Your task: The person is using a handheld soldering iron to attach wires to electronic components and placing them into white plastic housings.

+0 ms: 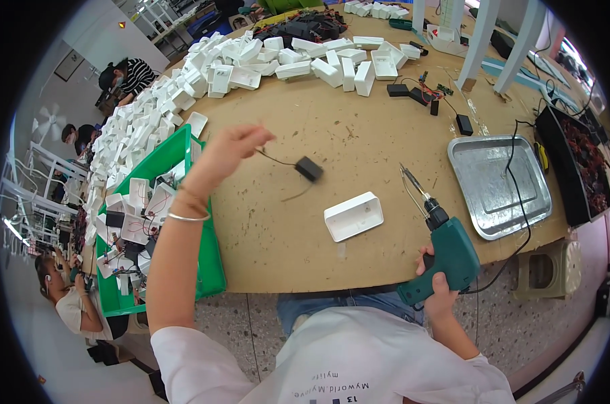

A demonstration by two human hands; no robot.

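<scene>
Brt, L hand (236, 144) sl. blurred, edges warped

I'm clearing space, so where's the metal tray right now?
In the head view, the metal tray lies at the right of the table, between the green soldering gun in the right hand and the black bin.

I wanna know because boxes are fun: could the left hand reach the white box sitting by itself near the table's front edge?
Probably yes: nothing covers the white box. Only the small black box, whose wire the left hand seems to hold, comes in between, and might need moving aside.
</scene>
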